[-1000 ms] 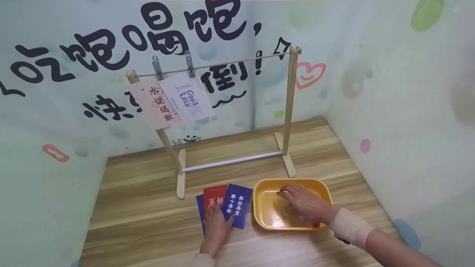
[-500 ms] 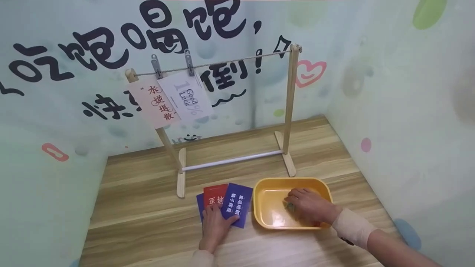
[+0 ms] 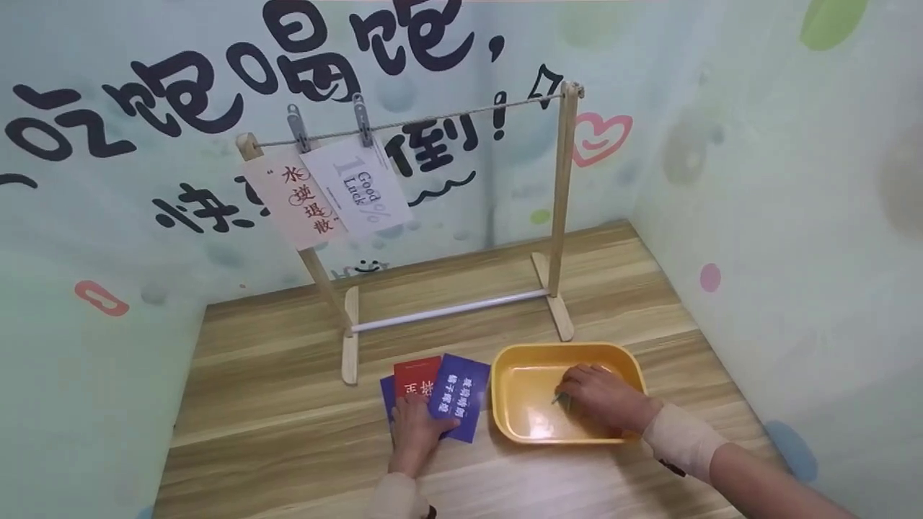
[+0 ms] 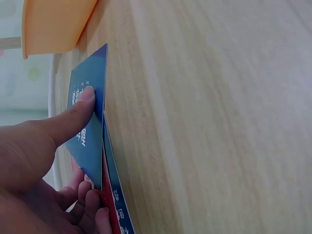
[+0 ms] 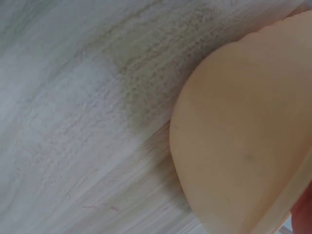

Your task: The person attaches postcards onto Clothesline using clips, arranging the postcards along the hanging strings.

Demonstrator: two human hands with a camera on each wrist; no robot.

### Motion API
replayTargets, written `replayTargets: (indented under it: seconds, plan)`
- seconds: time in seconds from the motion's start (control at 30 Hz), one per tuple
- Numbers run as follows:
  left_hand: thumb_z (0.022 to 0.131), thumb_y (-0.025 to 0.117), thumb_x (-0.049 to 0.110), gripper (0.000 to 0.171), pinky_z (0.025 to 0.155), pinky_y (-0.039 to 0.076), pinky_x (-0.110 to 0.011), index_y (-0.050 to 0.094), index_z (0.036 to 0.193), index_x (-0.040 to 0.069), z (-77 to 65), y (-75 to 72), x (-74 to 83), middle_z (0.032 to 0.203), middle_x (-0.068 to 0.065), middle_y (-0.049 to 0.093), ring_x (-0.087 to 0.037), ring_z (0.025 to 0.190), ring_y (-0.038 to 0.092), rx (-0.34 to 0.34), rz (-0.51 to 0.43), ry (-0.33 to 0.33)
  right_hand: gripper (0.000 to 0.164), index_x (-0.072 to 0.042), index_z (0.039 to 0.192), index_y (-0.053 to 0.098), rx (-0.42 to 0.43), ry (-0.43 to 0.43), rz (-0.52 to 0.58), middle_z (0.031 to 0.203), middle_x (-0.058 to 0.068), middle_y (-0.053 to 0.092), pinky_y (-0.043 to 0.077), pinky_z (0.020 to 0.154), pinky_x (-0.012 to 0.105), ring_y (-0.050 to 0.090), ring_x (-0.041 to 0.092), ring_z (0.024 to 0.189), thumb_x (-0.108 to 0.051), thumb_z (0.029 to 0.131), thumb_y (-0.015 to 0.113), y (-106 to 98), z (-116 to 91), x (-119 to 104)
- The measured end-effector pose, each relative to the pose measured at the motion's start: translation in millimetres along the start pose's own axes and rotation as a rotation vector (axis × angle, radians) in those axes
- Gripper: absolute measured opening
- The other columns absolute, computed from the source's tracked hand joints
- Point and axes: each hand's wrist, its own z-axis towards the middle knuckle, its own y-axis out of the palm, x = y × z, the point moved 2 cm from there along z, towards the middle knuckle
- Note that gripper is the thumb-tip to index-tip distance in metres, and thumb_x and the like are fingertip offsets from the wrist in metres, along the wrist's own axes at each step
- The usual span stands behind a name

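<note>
My left hand (image 3: 417,434) rests on a small fan of cards. Its thumb lies on the right blue card (image 3: 465,382), and the fingers touch the red card (image 3: 417,370); another blue card (image 3: 386,389) shows at the left edge. In the left wrist view, the thumb presses the front of the blue card (image 4: 92,73). Inside the yellow basin (image 3: 497,393) is my right hand (image 3: 607,398), its fingertips around a small green clip (image 3: 559,398), mostly hidden beneath them. The right wrist view shows only the basin's outer wall (image 5: 234,126) and the tabletop.
Behind the cards stands a wooden frame (image 3: 561,216) with a string (image 3: 461,115) across its top. Two grey clips (image 3: 363,122) hold a pink card (image 3: 288,194) and a white card (image 3: 353,194) on it. Printed walls surround the wooden table (image 3: 274,404).
My right hand has lowered and drawn its fingers together in the basin; the green clip now pokes out past the fingertips. The left hand stays on the cards with a slight thumb shift.
</note>
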Motion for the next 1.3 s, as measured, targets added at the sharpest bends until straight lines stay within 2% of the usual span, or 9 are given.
replayTargets:
  seconds: [0.1,0.23,0.4,0.53,0.67,0.8,0.9,1.17,1.3]
  plan:
    - [0.059,0.095,0.028,0.065,0.075,0.043,-0.044,0.049,0.095,0.0,-0.7,-1.3,-0.7,0.091,-0.014,0.048,-0.029,0.085,0.046,0.003,-0.03,0.0,0.031,-0.012,0.104,0.073,0.018,0.005,-0.021,0.101,0.004,0.066,0.053,0.079,0.035,0.062,0.021,0.092,0.0,0.075,0.076,1.4,0.7,-1.2]
    - [0.062,0.094,0.02,0.067,0.071,0.048,-0.047,0.043,0.102,0.0,-3.0,-0.9,0.6,0.087,-0.015,0.057,-0.032,0.082,0.057,0.007,-0.082,-0.005,0.025,-0.015,0.1,0.074,0.02,0.021,-0.06,0.096,0.002,0.066,0.049,0.07,0.032,0.061,0.019,0.086,-0.014,0.076,0.08,1.4,2.9,-1.7]
    - [0.069,0.09,0.018,0.068,0.07,0.052,-0.047,0.037,0.108,0.001,-5.8,-0.7,3.4,0.088,-0.019,0.065,-0.034,0.081,0.065,-0.05,-0.112,-0.039,0.03,-0.019,0.095,0.074,0.012,0.022,-0.11,0.093,-0.001,0.067,0.046,0.065,0.03,0.06,0.016,0.081,-0.032,0.071,0.086,-1.4,7.5,-0.1]
    - [0.072,0.089,0.02,0.07,0.084,0.054,-0.051,0.039,0.116,-0.002,-6.6,-1.1,1.3,0.1,-0.024,0.066,-0.038,0.094,0.066,-0.11,-0.127,-0.053,0.031,-0.02,0.094,0.074,-0.005,0.022,-0.118,0.091,-0.001,0.067,0.047,0.065,0.03,0.06,0.016,0.08,-0.034,0.069,0.087,-1.6,9.6,-0.1]
    - [0.076,0.085,0.022,0.077,0.1,0.049,-0.056,0.043,0.131,-0.011,-5.5,-2.5,-0.5,0.117,-0.03,0.064,-0.045,0.112,0.062,-0.155,-0.107,-0.012,0.03,-0.022,0.096,0.074,-0.018,0.017,-0.113,0.09,-0.001,0.067,0.045,0.063,0.029,0.061,0.016,0.078,-0.032,0.07,0.086,-2.1,11.4,-0.5]
    - [0.081,0.081,0.024,0.085,0.111,0.04,-0.058,0.038,0.143,-0.014,-6.4,-3.5,-1.9,0.135,-0.034,0.055,-0.049,0.128,0.052,-0.181,-0.107,0.016,0.025,-0.024,0.096,0.075,-0.016,-0.009,-0.125,0.09,-0.003,0.068,0.043,0.062,0.028,0.062,0.015,0.077,-0.028,0.073,0.084,-2.9,12.6,-0.6]
    - [0.082,0.08,0.025,0.087,0.113,0.038,-0.059,0.035,0.144,-0.016,-8.7,-2.9,-2.5,0.14,-0.036,0.05,-0.05,0.132,0.049,-0.187,-0.103,0.023,0.022,-0.024,0.097,0.076,-0.019,-0.025,-0.115,0.092,-0.004,0.069,0.043,0.064,0.028,0.063,0.014,0.078,-0.024,0.076,0.082,-2.2,12.3,-1.3]
    - [0.086,0.077,0.024,0.062,0.092,0.051,-0.057,0.045,0.123,-0.014,-13.5,-2.1,0.2,0.105,-0.03,0.063,-0.048,0.103,0.063,-0.111,0.005,0.145,0.02,-0.023,0.098,0.076,-0.059,-0.043,-0.056,0.091,-0.004,0.069,0.039,0.064,0.026,0.061,0.013,0.081,-0.018,0.079,0.079,-2.8,15.0,-3.1]
    - [0.089,0.074,0.022,0.052,0.088,0.051,-0.056,0.044,0.117,-0.01,-17.4,-1.7,0.2,0.098,-0.025,0.064,-0.045,0.097,0.064,-0.06,0.009,0.174,0.025,-0.024,0.098,0.076,-0.059,-0.05,-0.042,0.089,-0.004,0.066,0.039,0.06,0.025,0.06,0.013,0.077,-0.024,0.074,0.084,-4.2,15.7,-4.7]
